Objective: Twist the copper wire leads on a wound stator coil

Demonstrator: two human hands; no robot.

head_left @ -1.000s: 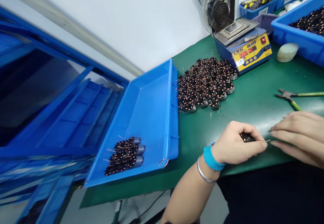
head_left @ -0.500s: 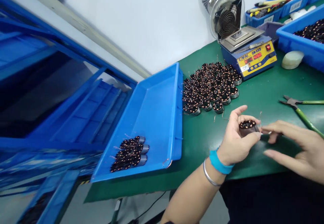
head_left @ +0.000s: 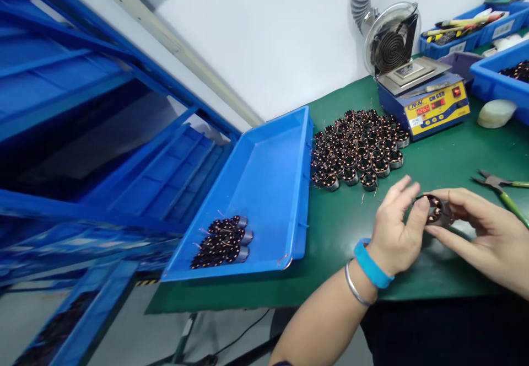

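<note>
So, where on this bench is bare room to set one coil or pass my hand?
Bare green mat lies between the blue tray and the left hand, and between the heating station and the pliers. The tray's floor above its coils is open too. Crowded: the coil pile against tray and station, and the held coil at the right hand.

The scene is viewed from a head-worn camera, tilted forward and down, close above the green worktop (head_left: 343,245); the left hand (head_left: 394,228) and right hand (head_left: 490,239) are framed at lower right.
</note>
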